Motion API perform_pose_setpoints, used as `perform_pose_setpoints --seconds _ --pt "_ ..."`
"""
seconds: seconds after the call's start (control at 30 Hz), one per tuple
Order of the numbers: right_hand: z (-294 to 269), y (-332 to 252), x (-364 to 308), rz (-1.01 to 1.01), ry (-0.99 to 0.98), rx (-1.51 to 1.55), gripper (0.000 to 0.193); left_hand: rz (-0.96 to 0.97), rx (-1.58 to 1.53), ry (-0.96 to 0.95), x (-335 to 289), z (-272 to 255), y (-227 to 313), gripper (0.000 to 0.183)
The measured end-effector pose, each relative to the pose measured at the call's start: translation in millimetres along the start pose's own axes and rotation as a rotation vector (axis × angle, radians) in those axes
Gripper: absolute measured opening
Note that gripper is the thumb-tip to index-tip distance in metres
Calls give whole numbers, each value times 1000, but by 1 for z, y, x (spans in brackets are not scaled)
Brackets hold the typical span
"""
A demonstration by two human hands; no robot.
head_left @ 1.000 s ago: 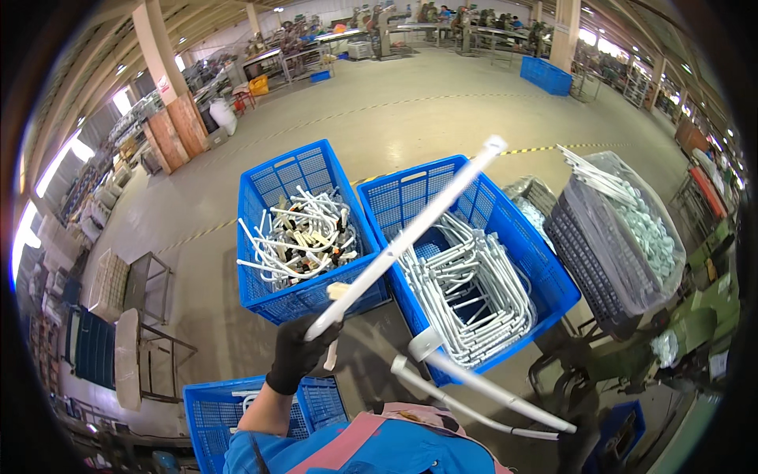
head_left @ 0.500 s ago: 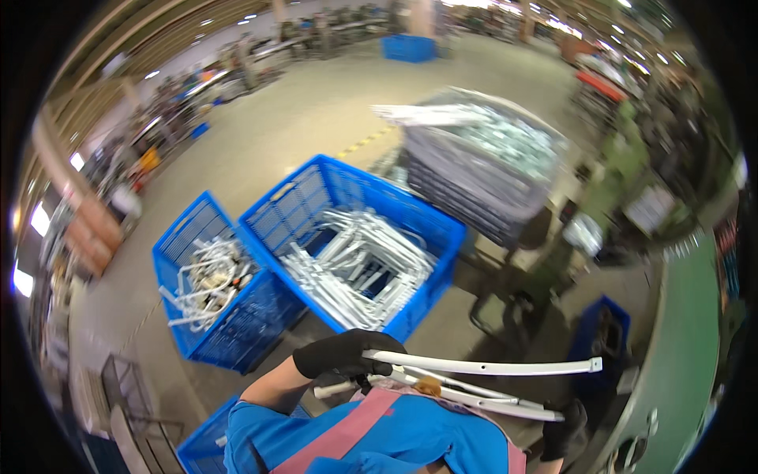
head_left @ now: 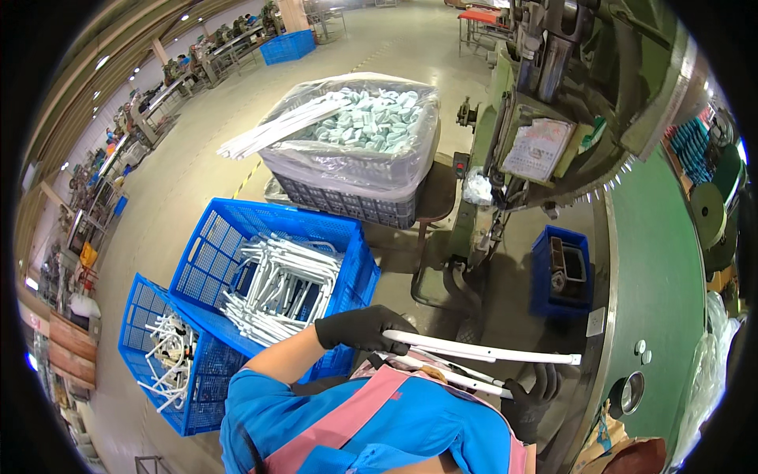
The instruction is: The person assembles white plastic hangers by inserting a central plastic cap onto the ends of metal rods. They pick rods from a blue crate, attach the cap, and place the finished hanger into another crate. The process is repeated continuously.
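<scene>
Bent white tube pieces (head_left: pixel 497 353) lie crosswise in front of my body, one with small holes along its side. My left hand (head_left: pixel 363 328), in a black glove, is closed around their left end. My right hand (head_left: pixel 533 395), also black-gloved, has its curled fingers at the right end of the lower tube. The upper tube's flattened tip passes above that hand, free of it. Whether these tubes form one frame or several pieces, I cannot tell.
A blue crate (head_left: pixel 359 265) holds stacked white tube frames; another blue crate (head_left: pixel 213 395) holds mixed tubes. Beyond stands a dark plastic-lined crate (head_left: pixel 347 197) of pale green pieces. A green machine (head_left: pixel 493 134) and a green worktable (head_left: pixel 655 268) are at right, near a small blue bin (head_left: pixel 541 296).
My view has turned to the right, so crates sit further left and the machine and worktable show more fully. Both hands stay on the white tubes.
</scene>
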State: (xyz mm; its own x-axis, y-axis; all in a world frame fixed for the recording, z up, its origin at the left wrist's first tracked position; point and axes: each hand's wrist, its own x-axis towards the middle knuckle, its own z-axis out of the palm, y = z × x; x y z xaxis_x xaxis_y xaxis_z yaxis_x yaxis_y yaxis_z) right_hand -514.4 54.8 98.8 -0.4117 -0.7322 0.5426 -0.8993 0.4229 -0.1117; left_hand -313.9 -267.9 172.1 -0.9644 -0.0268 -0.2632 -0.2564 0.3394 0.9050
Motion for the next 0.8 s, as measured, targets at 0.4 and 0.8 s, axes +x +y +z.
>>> perform_pose_setpoints --seconds 0.4,0.8 --pt "81 1 72 177 40 -71 48 143 -21 -344 136 -158 -38 35" --pt "88 -35 181 146 -80 -29 38 279 108 -479 179 -237 -50 30"
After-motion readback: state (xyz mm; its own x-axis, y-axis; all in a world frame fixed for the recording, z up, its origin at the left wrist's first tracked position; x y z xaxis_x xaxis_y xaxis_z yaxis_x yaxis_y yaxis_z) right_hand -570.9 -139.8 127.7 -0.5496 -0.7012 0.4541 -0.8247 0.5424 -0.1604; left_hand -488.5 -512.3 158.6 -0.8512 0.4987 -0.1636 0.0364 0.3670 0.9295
